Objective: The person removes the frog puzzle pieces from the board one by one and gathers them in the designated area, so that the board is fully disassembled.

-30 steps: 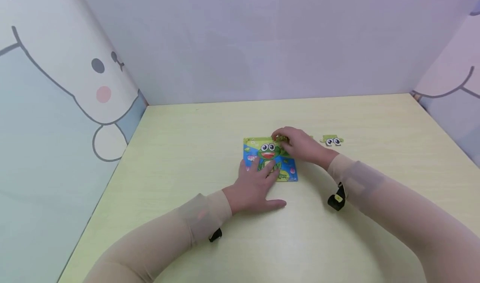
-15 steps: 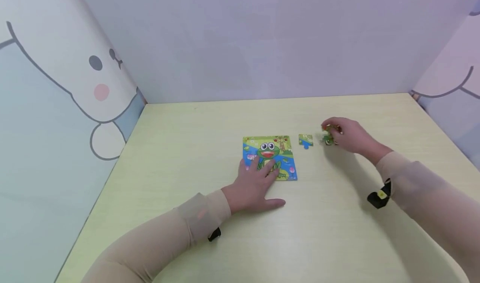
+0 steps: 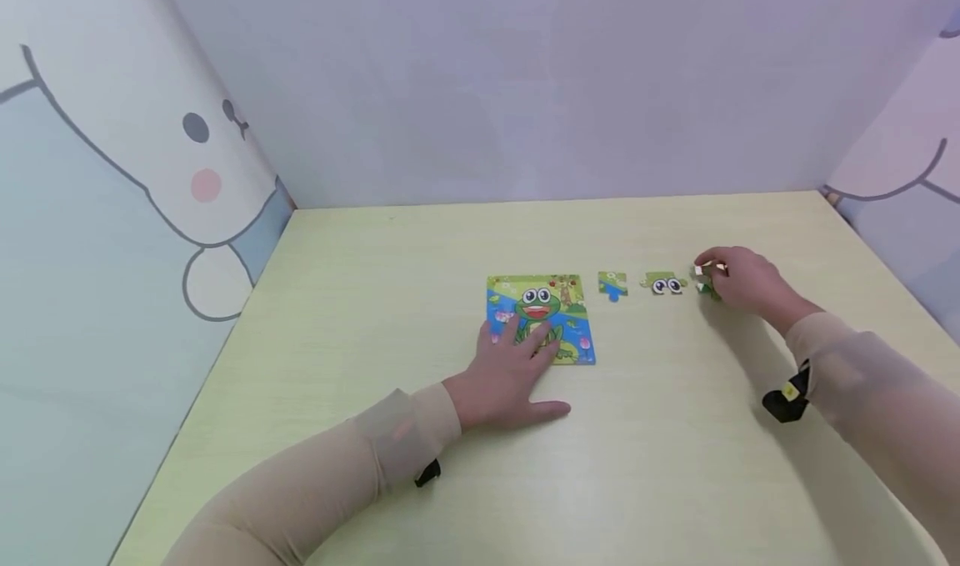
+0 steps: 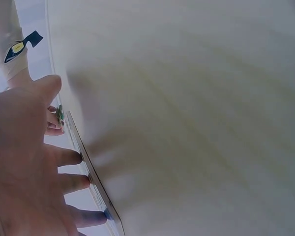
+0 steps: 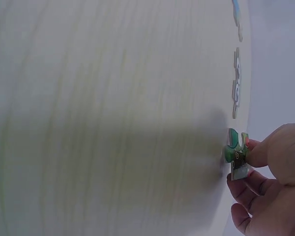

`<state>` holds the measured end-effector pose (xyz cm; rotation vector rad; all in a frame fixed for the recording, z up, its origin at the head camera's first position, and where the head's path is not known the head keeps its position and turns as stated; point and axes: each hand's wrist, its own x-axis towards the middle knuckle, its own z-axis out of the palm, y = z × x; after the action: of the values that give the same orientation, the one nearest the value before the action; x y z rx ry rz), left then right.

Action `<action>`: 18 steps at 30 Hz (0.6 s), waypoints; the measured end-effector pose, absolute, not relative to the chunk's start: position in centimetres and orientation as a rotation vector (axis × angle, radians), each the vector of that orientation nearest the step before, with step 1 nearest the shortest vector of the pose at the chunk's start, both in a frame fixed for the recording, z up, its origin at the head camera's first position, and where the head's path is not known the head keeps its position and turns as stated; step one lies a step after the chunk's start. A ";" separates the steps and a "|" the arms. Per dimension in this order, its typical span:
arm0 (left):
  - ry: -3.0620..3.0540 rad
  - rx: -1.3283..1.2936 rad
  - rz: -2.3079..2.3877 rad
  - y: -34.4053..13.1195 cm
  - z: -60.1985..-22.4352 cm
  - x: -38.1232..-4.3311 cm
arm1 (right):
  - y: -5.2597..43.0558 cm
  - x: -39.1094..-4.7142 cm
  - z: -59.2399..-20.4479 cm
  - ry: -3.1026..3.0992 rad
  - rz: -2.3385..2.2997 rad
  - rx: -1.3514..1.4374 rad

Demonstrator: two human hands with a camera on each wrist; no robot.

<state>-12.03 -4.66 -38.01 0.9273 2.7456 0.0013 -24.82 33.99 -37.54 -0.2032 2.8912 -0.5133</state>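
A square jigsaw board [image 3: 570,303] printed with a green frog lies on the table. My left hand [image 3: 504,387] rests on its lower part, fingers spread and straight; the left wrist view shows the fingertips [image 4: 71,156] at the board's edge. Farther right, my right hand [image 3: 750,281] pinches a green jigsaw piece [image 5: 238,156] between thumb and fingers, close over the table. Two loose pieces lie in a row between board and right hand: a green-and-blue piece [image 3: 612,283] with a knob at the bottom, and a piece with the frog's eyes [image 3: 666,283].
The pale wooden table [image 3: 390,283] is enclosed by a plain lilac wall [image 3: 525,91] at the back and printed panels at the sides. A cartoon face decorates the left panel [image 3: 135,257]. Black camera mounts [image 3: 786,398] hang from the wrists.
My right hand has moved right with the jigsaw piece, from the board's upper right corner, past the eyes piece, to the row's right end. My left hand has stayed on the board.
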 end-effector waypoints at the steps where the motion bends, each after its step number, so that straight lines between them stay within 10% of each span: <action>1: 2.744 0.927 0.006 -4.7 -38.1 -12.0 | 34.0 -24.8 -37.6 2.912 -0.495 -0.207; 18: 2.808 0.815 0.134 -8.3 -38.8 -10.6 | 25.6 -24.0 -36.9 3.087 -0.615 -0.493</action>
<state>-10.62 -8.30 -38.84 0.8154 2.8081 0.1342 -24.02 25.57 -36.85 -0.4932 3.0869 -0.6153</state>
